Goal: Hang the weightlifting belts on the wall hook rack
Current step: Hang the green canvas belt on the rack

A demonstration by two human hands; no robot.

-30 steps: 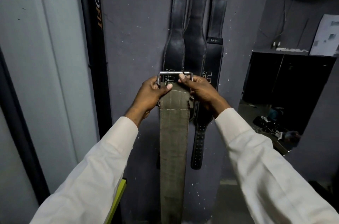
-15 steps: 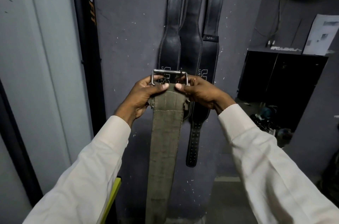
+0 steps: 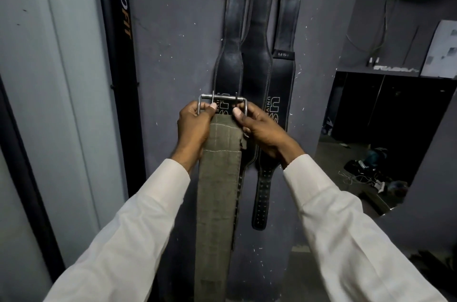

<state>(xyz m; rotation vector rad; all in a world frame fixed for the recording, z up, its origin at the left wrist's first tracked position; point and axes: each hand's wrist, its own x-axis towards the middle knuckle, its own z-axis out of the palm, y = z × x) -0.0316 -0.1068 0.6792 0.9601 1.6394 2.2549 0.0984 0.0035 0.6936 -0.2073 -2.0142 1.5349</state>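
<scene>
At frame centre, the olive canvas belt is gripped at its top by the left hand and right hand, steel buckle uppermost, strap hanging down. Behind, black leather belts are hung against the speckled grey wall.

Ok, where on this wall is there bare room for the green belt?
Bare wall lies between the black upright and the black belts, and a narrower strip right of them. The middle is crowded. Both hands hold the green belt.
</scene>
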